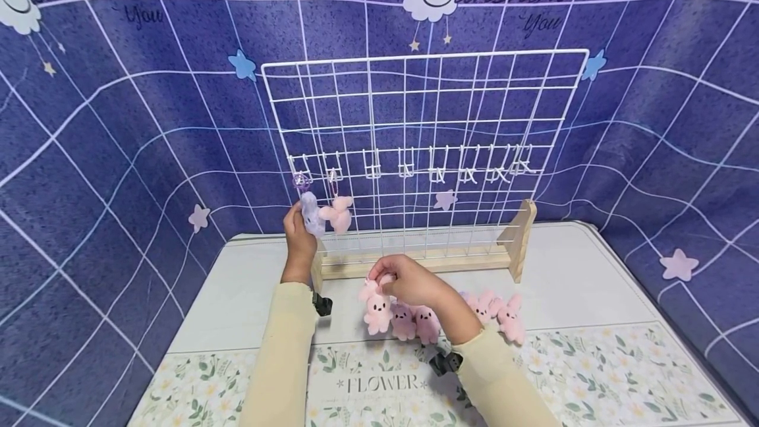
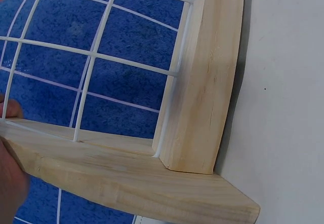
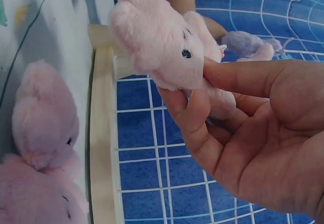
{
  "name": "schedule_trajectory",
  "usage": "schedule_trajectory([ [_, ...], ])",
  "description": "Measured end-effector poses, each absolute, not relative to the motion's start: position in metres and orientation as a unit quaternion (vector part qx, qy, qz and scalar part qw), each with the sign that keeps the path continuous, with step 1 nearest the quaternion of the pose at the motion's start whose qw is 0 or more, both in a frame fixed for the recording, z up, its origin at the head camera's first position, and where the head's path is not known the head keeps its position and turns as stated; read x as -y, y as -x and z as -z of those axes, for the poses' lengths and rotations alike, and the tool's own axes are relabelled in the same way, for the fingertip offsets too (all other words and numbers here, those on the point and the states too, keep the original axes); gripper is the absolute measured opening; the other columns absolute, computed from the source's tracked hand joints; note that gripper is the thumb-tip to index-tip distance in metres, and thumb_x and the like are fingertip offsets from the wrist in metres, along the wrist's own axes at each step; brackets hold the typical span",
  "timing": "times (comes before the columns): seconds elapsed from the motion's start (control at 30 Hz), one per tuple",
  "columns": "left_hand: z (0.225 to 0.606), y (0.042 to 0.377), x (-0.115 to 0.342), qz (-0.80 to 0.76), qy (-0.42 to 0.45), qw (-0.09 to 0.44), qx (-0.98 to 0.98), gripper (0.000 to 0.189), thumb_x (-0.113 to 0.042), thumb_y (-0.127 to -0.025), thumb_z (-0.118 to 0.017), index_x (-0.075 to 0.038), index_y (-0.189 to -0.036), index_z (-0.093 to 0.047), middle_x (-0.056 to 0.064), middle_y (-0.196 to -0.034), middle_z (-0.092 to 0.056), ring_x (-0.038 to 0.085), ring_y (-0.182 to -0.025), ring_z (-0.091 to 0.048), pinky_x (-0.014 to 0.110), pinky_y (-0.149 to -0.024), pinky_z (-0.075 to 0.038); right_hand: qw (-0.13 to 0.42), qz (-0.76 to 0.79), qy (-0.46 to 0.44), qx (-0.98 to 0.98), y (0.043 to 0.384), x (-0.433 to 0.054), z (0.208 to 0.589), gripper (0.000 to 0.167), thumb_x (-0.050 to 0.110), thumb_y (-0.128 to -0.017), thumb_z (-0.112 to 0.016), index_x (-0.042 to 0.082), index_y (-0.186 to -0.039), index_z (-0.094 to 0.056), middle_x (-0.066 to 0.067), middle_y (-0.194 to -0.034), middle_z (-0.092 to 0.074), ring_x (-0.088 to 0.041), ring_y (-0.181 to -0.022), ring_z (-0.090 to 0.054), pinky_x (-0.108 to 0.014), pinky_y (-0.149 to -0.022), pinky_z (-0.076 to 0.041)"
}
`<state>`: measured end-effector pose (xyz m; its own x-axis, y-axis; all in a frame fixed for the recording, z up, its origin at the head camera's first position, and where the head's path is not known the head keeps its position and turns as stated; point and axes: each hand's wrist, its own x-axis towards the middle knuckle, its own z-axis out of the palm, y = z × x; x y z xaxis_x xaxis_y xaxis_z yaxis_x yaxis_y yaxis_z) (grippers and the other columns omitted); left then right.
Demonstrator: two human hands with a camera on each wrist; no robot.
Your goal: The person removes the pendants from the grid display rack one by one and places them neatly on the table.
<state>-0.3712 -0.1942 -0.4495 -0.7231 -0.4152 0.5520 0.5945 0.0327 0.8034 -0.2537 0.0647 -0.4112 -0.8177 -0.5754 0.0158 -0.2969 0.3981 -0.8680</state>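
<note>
My left hand (image 1: pixel 299 239) grips the wooden upright (image 2: pixel 126 183) at the rack's left end, with fingers on both sides of the wood in the left wrist view. In front of its fingertips hangs a purple plush keychain (image 1: pixel 311 215). Beside that, a pink plush keychain (image 1: pixel 340 215) hangs from another hook. My right hand (image 1: pixel 409 280) pinches a pink bunny plush keychain (image 1: pixel 377 312) between thumb and fingers, in front of the rack. Its head and dark eye show close up in the right wrist view, thumb at its side.
The white wire grid rack (image 1: pixel 404 127) carries a row of hooks (image 1: pixel 406 170). Several pink bunny plushes (image 1: pixel 427 325) lie on the table below my right hand and farther right (image 1: pixel 511 319). A floral mat (image 1: pixel 593 374) covers the front; patterned blue cloth (image 1: pixel 148 150) surrounds the table.
</note>
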Motion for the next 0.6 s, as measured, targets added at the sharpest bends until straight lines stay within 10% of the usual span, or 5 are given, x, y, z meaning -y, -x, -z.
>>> schedule_trajectory([
  [0.6, 0.431, 0.35, 0.189, 0.7, 0.086, 0.345, 0.62, 0.036, -0.001, -0.105, -0.035, 0.006, -0.104, -0.07, -0.026, -0.085, -0.068, -0.007, -0.084, -0.061, 0.011, -0.084, -0.051, 0.175, 0.46, 0.26, -0.831, 0.263, -0.057, 0.44, 0.026, -0.015, -0.088, -0.061, -0.001, -0.108, -0.069, -0.01, -0.097, -0.068, -0.011, -0.076, -0.054, -0.019, -0.062, -0.046],
])
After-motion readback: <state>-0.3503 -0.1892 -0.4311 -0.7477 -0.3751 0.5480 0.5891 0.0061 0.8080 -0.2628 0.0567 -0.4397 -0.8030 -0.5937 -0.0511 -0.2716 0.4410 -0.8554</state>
